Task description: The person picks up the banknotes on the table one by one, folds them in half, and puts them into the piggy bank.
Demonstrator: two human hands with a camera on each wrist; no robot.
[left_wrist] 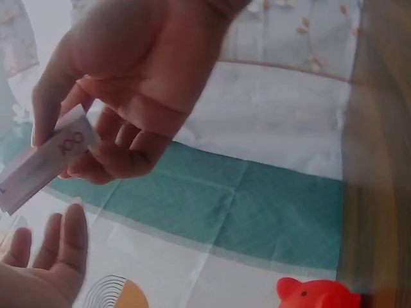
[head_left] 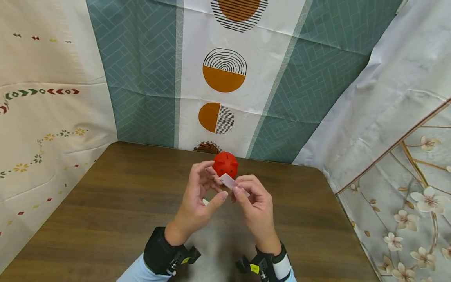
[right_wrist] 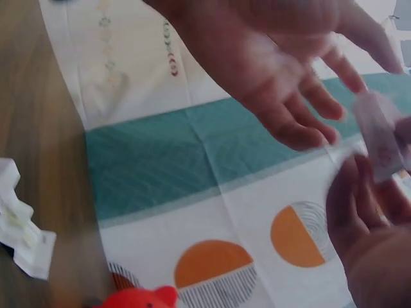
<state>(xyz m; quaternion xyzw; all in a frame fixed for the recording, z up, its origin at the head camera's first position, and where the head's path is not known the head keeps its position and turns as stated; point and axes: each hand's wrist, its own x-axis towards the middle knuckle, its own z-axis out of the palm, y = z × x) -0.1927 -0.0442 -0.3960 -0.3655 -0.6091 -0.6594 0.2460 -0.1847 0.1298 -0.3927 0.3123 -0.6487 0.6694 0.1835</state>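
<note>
A folded banknote (head_left: 228, 181), pale pink with a printed number that looks like 100, is pinched between the thumb and fingers of my right hand (head_left: 255, 201). The print shows on the banknote (left_wrist: 48, 160) in the left wrist view. My left hand (head_left: 197, 199) is held up beside it, fingers spread and relaxed, palm facing the banknote and gripping nothing. Beyond both hands, a red piggy bank (head_left: 225, 164) stands on the table; its ear and eye show in the left wrist view.
A white zigzag-shaped object (right_wrist: 26, 224) stands on the brown wooden table (head_left: 141, 188), mostly hidden behind my left hand in the head view. Patterned cloths (head_left: 144, 70) hang at the table's back and sides.
</note>
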